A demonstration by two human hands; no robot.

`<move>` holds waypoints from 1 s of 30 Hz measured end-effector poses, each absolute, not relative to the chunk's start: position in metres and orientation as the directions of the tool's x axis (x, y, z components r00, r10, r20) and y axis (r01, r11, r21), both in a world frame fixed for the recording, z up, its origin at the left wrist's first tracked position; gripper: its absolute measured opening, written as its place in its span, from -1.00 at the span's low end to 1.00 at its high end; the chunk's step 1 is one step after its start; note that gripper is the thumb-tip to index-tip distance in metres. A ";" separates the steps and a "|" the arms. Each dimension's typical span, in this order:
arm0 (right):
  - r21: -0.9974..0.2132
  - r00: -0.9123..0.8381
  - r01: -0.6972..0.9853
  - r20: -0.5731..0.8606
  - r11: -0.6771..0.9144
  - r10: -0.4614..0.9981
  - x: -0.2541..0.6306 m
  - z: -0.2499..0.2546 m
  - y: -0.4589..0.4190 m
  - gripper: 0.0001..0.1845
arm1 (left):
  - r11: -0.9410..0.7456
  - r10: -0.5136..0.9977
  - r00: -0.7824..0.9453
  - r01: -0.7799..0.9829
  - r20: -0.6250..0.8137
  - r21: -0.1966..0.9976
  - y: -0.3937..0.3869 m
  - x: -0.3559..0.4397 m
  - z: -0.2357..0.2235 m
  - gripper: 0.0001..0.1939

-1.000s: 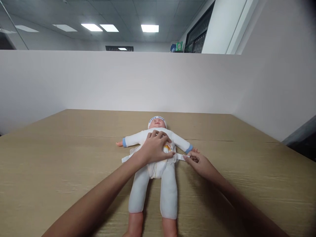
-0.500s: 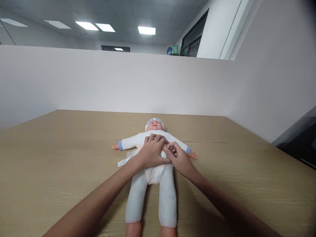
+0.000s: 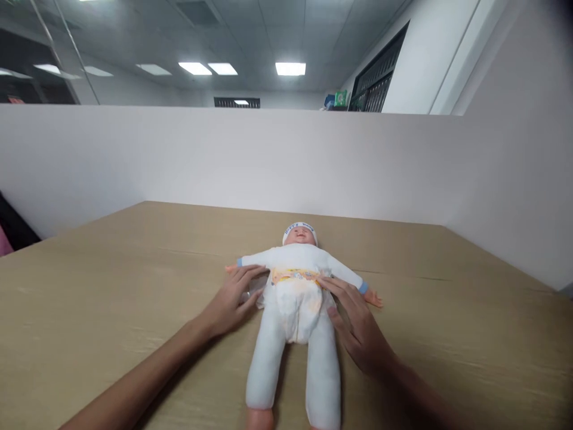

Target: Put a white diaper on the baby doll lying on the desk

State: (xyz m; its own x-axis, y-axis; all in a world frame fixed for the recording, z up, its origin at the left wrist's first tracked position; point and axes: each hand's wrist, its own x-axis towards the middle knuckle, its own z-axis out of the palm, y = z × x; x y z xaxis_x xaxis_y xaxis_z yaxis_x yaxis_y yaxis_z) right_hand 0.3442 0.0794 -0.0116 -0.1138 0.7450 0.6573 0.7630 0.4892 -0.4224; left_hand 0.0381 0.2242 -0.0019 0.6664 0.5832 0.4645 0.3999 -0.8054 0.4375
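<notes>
Doll with a white cloth body, peach-coloured face and hands and blue cuffs [image 3: 301,257] lies on its back in the middle of the light-brown wood-look bench [image 3: 134,310], head toward the pale partition wall [image 3: 277,161], feet toward the wearer. A white cap with dark-blue lettering [image 3: 299,226] sits on its head. Its arms spread out sideways and its legs lie slightly apart, their lower ends cut off by the edge of the view. A white disposable diaper with an orange-and-yellow patterned waistband [image 3: 298,304] is around its hips, the front panel up over the belly. Thin, translucent material shows at the diaper's side near the left hand.

The left hand [image 3: 230,301] comes in low from the left, palm down, fingers stretched toward the doll's side, thumb apart from them in a moderately wide spread; whether its fingertips pinch any material is hard to tell. The right hand [image 3: 360,319] is wide too, its long fingers laid along the other side of the diaper, fingertips at the waistband, thumb lower down by the hip.

In count: one doll, one cap, one diaper, two cuffs, two hands. Beyond the partition wall are one green package [image 3: 341,98], a dark barred window [image 3: 373,83] and several lit ceiling panels [image 3: 290,69].
</notes>
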 end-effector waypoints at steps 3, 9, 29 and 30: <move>-0.460 -0.055 0.745 0.679 0.483 0.732 0.323 0.012 0.087 -0.69 | -0.742 0.670 0.621 0.548 0.407 0.385 0.226 0.019 -0.013 -0.58; -0.514 -0.082 0.761 0.529 0.396 0.844 0.273 0.055 0.125 -0.92 | -0.524 0.848 0.461 0.655 0.262 0.545 0.228 0.024 -0.016 -0.67; -0.462 -0.015 0.833 0.533 0.305 0.846 0.272 0.035 0.152 -0.66 | -0.345 0.763 0.578 -0.017 0.290 0.939 0.224 0.118 0.031 -0.59; -0.466 -0.007 0.830 0.538 0.305 0.843 0.273 0.034 0.152 -0.65 | -0.338 0.766 0.568 -0.044 0.302 0.940 0.224 0.114 0.026 -0.63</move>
